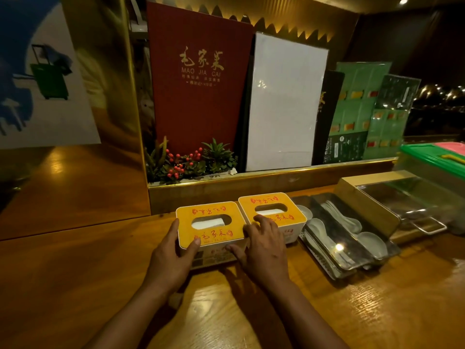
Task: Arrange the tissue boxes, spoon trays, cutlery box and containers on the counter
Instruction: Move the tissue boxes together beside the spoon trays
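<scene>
Two white tissue boxes with orange lids stand side by side on the wooden counter (pixel 377 311). My left hand (pixel 173 258) grips the left side of the near tissue box (pixel 210 224). My right hand (pixel 264 245) holds that box's right front corner, its fingers reaching onto the lid of the second tissue box (pixel 273 210). To the right lie metal spoon trays (pixel 334 250) holding white ceramic spoons. Further right sits a wooden cutlery box (pixel 372 205) with a clear lid, and a container with a green lid (pixel 432 159) behind it.
A raised ledge (pixel 251 180) runs along the back of the counter, carrying a red menu (pixel 198 79), a white board (pixel 284 102), green cards (pixel 357 109) and a small plant with red berries (pixel 186 165). A mirrored gold wall (pixel 75 159) closes the left side.
</scene>
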The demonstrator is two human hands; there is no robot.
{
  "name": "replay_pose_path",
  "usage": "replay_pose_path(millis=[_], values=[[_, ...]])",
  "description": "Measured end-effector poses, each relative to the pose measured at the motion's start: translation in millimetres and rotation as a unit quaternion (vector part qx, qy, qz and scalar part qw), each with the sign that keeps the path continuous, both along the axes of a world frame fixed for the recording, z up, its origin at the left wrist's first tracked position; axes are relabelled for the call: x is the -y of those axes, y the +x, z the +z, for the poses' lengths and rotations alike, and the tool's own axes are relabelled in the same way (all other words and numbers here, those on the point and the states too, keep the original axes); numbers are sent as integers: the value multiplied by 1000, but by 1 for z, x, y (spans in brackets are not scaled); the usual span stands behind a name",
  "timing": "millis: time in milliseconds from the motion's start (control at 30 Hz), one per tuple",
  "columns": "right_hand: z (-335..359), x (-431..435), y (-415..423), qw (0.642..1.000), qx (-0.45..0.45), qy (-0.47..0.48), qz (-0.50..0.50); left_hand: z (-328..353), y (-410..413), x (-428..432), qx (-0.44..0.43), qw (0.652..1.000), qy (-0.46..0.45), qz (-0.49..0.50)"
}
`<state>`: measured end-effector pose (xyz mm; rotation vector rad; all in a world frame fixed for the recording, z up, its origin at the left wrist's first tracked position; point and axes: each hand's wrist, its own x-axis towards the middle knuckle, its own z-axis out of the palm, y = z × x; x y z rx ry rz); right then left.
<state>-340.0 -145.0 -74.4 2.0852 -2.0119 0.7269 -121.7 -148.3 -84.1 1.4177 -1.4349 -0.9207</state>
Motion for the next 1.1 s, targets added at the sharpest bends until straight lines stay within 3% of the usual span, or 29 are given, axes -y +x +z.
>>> replay_pose_path(millis=[1100], values=[[1, 5, -7, 1000, 17, -9, -22, -7, -18, 7, -3, 999, 2, 33]])
